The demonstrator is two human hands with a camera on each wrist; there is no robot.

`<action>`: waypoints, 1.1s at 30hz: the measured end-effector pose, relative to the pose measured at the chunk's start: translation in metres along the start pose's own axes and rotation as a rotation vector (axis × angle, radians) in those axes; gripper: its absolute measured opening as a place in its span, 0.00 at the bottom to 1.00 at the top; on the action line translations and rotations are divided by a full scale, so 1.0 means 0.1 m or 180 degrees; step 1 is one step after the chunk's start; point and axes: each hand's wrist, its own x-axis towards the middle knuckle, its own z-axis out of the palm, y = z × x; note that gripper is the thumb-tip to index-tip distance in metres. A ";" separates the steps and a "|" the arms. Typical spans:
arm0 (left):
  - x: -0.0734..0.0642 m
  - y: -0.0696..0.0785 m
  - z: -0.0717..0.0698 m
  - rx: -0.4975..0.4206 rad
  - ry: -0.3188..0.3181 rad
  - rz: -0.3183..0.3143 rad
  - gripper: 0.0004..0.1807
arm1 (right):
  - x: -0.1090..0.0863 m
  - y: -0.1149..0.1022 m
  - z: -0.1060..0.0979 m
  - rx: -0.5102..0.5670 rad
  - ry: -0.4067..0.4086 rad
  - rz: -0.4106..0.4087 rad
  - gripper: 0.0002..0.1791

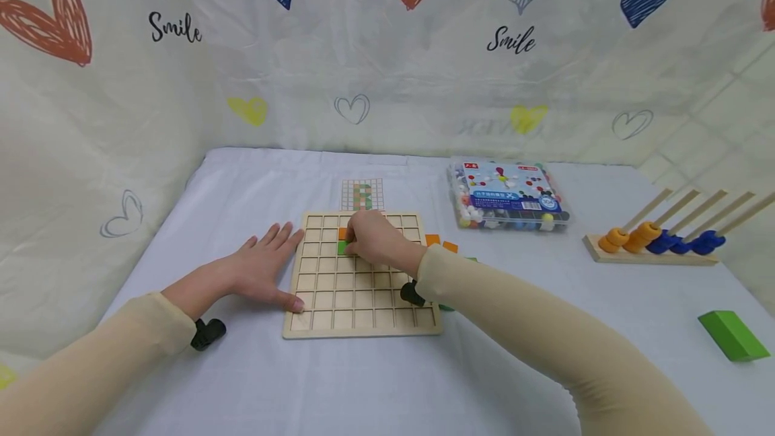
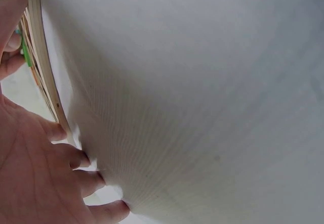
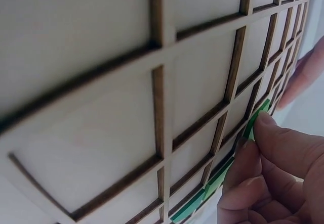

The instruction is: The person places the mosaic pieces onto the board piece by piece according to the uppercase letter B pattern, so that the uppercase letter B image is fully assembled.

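Note:
A wooden grid board [image 1: 327, 318] with square cells lies flat on the cloth. My right hand [image 1: 381, 241] is over its upper middle; between thumb and forefinger it pinches a green tile [image 3: 256, 119], tilted at the cells in the right wrist view. Two more green tiles [image 3: 218, 177] lie in cells beside those fingers. The head view shows an orange tile [image 1: 342, 233] and a green tile [image 1: 342, 248] just left of the hand, which hides the cells behind it. Fingers spread, my left hand [image 1: 260, 269] rests at the board's left edge, its thumb on the frame.
A pattern card [image 1: 362, 194] lies behind the board. Loose orange tiles [image 1: 450, 246] sit to the right, partly behind my right sleeve. Farther right are a clear plastic case [image 1: 508, 195] of coloured beads, a wooden peg stand [image 1: 654, 256] with rings, and a green block [image 1: 732, 335].

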 end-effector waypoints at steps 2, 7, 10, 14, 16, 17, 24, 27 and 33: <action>0.00 0.00 0.00 -0.0002 0.0001 0.0005 0.76 | 0.00 -0.01 0.01 -0.0040 0.0023 -0.0016 0.05; -0.02 0.01 -0.01 -0.0014 -0.0005 0.0011 0.77 | -0.01 -0.02 0.01 -0.0040 0.0052 -0.0026 0.06; -0.03 0.02 -0.02 -0.0013 0.0007 0.0017 0.77 | -0.02 -0.01 0.00 -0.0007 0.0035 -0.0040 0.06; -0.03 0.02 -0.01 0.0001 0.0021 0.0012 0.76 | -0.05 0.01 -0.03 0.0087 -0.0046 -0.0089 0.06; -0.02 0.02 0.00 0.0005 0.0029 0.0018 0.76 | -0.07 0.03 -0.06 0.0133 -0.0088 -0.0120 0.07; -0.02 0.02 0.00 0.0007 0.0025 0.0012 0.76 | -0.08 0.04 -0.08 0.0160 -0.0103 -0.0135 0.07; -0.02 0.02 0.01 0.0034 0.0042 0.0013 0.76 | -0.16 0.18 -0.22 0.0271 -0.0138 -0.0190 0.12; -0.02 0.02 0.00 0.0029 0.0065 0.0017 0.76 | -0.21 0.26 -0.29 0.0355 -0.0141 -0.0152 0.13; -0.02 0.02 0.01 0.0033 0.0068 0.0016 0.76 | -0.33 0.48 -0.42 0.0455 -0.0072 -0.0069 0.13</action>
